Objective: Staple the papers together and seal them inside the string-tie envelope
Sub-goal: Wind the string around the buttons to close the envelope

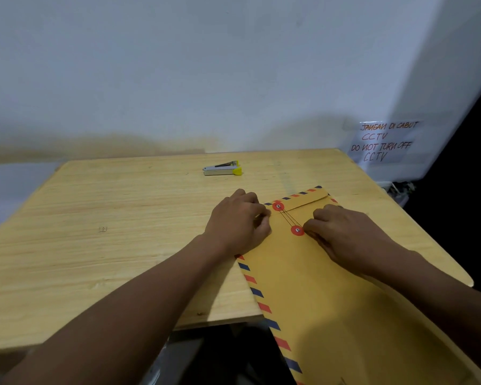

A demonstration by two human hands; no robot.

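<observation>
A plain white wall [206, 65] with a handwritten CCTV notice [383, 141] backed a pale wooden table [95, 218]. From the head camera, a brown string-tie envelope [317, 287] lay along the table's right side, its near end overhanging the front edge, flap folded down. Thin string [287, 218] ran between two red discs, one on the flap [278, 206] and one on the body [297, 230]. The left hand [238, 225] rested curled at the envelope's left border, fingers [263, 218] bent inward; whether they pinched the string could not be told. The right hand [342, 234] pressed beside the lower disc, fingers [313, 225] nearly closed. A stapler [222, 170] sat near the far edge. The envelope looked light and bendable, the string fine and slippery, best taken near its loose end.
</observation>
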